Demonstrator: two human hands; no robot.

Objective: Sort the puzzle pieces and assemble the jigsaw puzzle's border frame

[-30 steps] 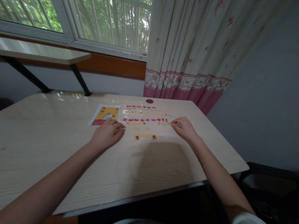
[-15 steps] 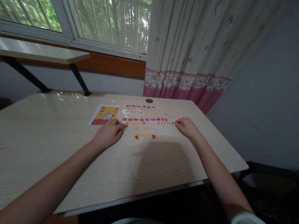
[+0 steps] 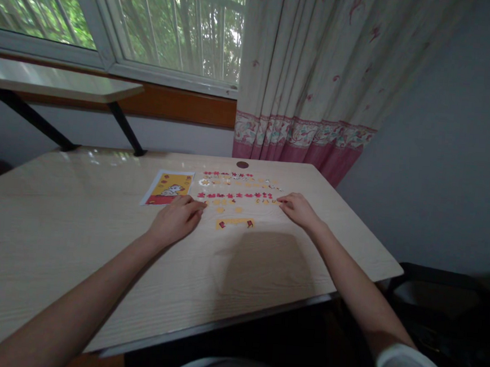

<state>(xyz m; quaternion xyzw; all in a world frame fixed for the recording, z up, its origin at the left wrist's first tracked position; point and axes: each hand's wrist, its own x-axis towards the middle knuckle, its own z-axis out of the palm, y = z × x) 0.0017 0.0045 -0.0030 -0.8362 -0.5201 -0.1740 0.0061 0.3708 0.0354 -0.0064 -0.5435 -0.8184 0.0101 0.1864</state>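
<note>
Small jigsaw puzzle pieces lie spread in rows on the table. My left hand (image 3: 176,220) rests at the left end of a row of yellow pieces (image 3: 222,202), fingers drawn together; what they hold, if anything, is too small to make out. At the right end of that row, the thumb and index finger of my right hand (image 3: 302,210) pinch at a small puzzle piece, mostly hidden by the fingertips. Red pieces (image 3: 239,195) form a line just behind. Closer to me sits a joined yellow strip (image 3: 235,223) with dark red patches.
A picture sheet (image 3: 169,187) with a white animal on yellow and red lies left of the pieces. Farther back are more rows of pieces (image 3: 228,176) and a round brown disc (image 3: 242,164). A raised shelf (image 3: 62,81) stands at the back left, a curtain (image 3: 302,97) behind.
My right hand has shifted slightly left along the yellow row. My left hand stays almost in place. The whole view has turned a little.
</note>
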